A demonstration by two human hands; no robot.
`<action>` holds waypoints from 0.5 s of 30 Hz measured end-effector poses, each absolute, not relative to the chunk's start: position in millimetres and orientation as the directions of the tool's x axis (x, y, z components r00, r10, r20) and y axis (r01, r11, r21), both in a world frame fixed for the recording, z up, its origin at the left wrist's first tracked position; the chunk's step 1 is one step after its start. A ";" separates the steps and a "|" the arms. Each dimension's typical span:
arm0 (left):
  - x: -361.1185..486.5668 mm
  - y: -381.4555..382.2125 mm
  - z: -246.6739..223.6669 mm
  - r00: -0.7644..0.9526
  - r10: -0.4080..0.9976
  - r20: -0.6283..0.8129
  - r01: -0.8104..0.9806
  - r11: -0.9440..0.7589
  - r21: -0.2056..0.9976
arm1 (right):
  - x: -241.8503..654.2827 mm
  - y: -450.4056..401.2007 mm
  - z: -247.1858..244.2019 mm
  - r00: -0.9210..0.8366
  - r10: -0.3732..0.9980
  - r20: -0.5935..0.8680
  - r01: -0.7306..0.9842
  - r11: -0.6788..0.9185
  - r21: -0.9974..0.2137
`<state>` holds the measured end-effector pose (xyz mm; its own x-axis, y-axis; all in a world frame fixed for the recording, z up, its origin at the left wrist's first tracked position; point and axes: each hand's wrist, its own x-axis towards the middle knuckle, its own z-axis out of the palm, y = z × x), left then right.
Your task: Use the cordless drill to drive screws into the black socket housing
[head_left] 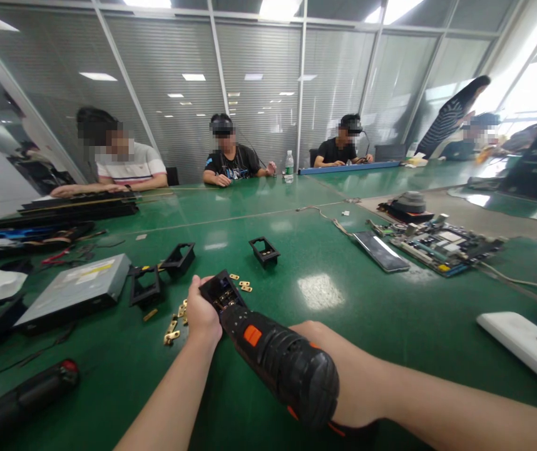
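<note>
My left hand [203, 311] is closed around a black plastic frame [213, 287], tilted up off the green table, with small metal parts inside it. My right hand [327, 351] grips a black cordless screwdriver [278, 354] with orange switches; the tool's body hides most of those fingers. Its front end points into the frame, and the tip is hidden. Small brass plates [173, 333] lie in a loose pile left of my left wrist. More brass plates [245, 286] rest just beyond the held frame.
Similar black frames [265, 250] stand farther out on the green table [268, 216]. A silver disc drive [78, 288] and a dark cylindrical tool [29, 398] lie left. At right are a phone [381, 250], a circuit board [447, 241] and a white case [526, 351]. Several people sit opposite.
</note>
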<state>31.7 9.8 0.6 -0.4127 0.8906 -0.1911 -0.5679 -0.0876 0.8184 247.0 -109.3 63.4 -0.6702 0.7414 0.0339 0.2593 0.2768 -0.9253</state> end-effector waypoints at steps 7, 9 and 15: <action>33.8 6.8 6.6 -0.384 0.903 -0.195 -0.574 -0.068 0.816 | 245.0 -113.5 68.5 -0.662 0.749 -0.007 0.265 0.225 -0.938; 35.2 5.6 8.6 -0.372 0.912 -0.171 -0.574 -0.081 0.815 | 244.9 -114.8 68.8 -0.660 0.751 0.002 0.266 0.236 -0.935; 37.9 4.4 10.6 -0.382 0.907 -0.180 -0.588 -0.089 0.804 | 245.4 -116.3 71.7 -0.649 0.760 -0.025 0.316 0.240 -0.918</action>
<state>37.9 4.4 10.6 -0.3820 0.9065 -0.1797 -0.5885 -0.0887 0.8036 245.4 -116.3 71.7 -0.6490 0.7604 -0.0249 0.3161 0.2398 -0.9179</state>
